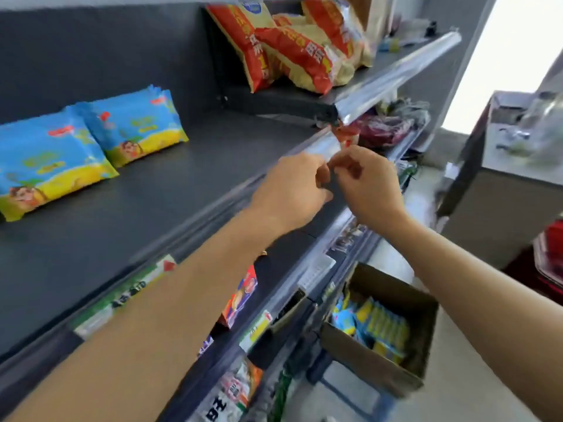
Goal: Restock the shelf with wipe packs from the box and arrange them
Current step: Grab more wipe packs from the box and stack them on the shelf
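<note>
Shelf [182, 184] lay dark before us, box [365, 360] on the floor at lower right holding upright packs [384, 327], two wipe packs [51, 159] flat at the shelf's back left, and our left hand [292, 190] and right hand [368, 184] met curl-fingered at the front rail [318, 147], though whether they pinched anything we couldn't tell.

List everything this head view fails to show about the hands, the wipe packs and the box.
- Head view: whether the left hand and right hand pinch anything at the shelf rail; curled fingers and blur hide it.
- Head view: the leftmost wipe pack is cut off by the frame's left edge.
- Head view: the count of boxed packs; the cardboard box walls and blur hide some.
</note>
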Action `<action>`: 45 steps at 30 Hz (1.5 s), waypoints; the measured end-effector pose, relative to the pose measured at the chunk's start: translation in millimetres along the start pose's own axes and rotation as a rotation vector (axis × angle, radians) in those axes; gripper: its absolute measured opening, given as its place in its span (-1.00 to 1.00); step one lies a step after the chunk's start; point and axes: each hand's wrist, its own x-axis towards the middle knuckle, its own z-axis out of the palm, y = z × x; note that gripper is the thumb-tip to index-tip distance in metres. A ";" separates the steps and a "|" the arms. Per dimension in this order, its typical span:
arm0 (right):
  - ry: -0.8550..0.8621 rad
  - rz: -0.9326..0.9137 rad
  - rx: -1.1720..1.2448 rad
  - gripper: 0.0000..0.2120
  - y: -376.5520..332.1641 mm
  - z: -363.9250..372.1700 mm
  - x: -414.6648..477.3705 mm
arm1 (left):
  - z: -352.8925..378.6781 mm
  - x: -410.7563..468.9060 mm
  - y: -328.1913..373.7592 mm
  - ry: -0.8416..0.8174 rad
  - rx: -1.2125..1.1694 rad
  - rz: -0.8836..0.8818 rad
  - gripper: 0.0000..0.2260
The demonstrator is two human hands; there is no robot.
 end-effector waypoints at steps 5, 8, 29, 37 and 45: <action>-0.064 0.239 -0.123 -0.81 105.1 -22.6 -48.0 | 105.5 25.7 14.0 -0.338 -0.029 -0.028 -0.85; -0.186 0.376 -0.201 -0.83 162.6 -24.1 -71.3 | 164.0 37.0 9.3 -0.508 -0.040 -0.094 -0.83; -1.143 0.598 -0.382 -0.59 450.8 131.7 -145.6 | 481.7 48.9 -124.8 -0.874 0.402 -0.326 -0.75; -1.281 0.648 -0.392 -0.60 480.7 193.2 -153.5 | 540.4 44.8 -149.7 -0.924 0.687 -0.078 -0.70; -1.232 0.764 -0.391 -0.65 485.8 209.2 -141.8 | 556.9 48.8 -153.7 -0.893 0.744 -0.085 -0.73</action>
